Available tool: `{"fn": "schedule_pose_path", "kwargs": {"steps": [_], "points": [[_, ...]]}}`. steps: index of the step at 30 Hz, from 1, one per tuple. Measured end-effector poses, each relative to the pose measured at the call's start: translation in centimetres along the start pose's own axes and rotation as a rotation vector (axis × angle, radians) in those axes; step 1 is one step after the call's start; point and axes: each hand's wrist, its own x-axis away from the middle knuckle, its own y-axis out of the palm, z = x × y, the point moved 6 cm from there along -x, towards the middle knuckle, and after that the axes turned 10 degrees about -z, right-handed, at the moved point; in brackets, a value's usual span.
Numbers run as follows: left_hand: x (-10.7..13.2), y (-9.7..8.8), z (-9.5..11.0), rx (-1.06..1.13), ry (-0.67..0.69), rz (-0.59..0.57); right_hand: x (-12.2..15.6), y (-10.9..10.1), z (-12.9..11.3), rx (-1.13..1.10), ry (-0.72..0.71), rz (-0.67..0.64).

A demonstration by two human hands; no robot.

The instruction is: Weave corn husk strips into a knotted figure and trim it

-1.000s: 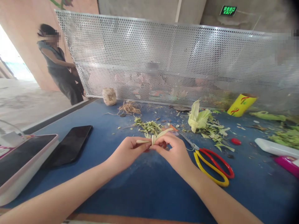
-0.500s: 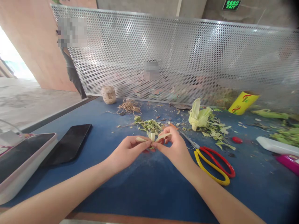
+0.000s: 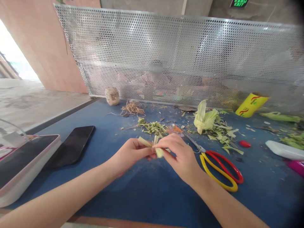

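Note:
Pale green-white strips that look like corn husk [image 3: 159, 152] are pinched between both hands above the blue table [image 3: 133, 196]. My left hand [image 3: 133, 151] closes thumb and fingers on the strips from the left; one strip pokes up past its fingertips. My right hand [image 3: 179, 152] has its fingers bent over the strips from the right, partly hiding them. Just beyond the hands lies a small heap of green twisted husk pieces [image 3: 153, 127]. Scissors [image 3: 219, 169] with red and yellow handles rest beside my right forearm, blades pointing away.
Left are a black phone [image 3: 71, 145] and a white-rimmed box [image 3: 30, 171]. Behind stand a twine roll [image 3: 112, 96], tangled twine [image 3: 133, 108] and a perforated metal screen [image 3: 142, 47]. Rightward lie a leafy husk [image 3: 205, 118], a yellow tube [image 3: 252, 105] and a white object [image 3: 283, 149].
My right hand has turned over, its fingers now folded down over the strips, and a strip end now hangs toward me. The left hand keeps its pinch. A person at far left has gone from view.

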Motion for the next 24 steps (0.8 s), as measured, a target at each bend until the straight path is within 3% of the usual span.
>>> {"fn": "schedule_pose_path", "kwargs": {"steps": [8,12,18,24], "points": [[0.1,0.7,-0.3,-0.134,-0.022,-0.123,0.2,0.7,0.2,0.049,-0.016,-0.134],[0.3,0.5,-0.1,-0.154,-0.016,-0.085,-0.1,0.6,0.2,-0.003,0.007,-0.210],[0.4,0.8,0.7,-0.159,0.039,-0.105,-0.4,-0.1,0.9,-0.226,0.043,-0.166],[0.5,1.2,1.2,-0.156,0.034,-0.131,-0.3,-0.3,1.5,-0.243,0.099,-0.117]]}}
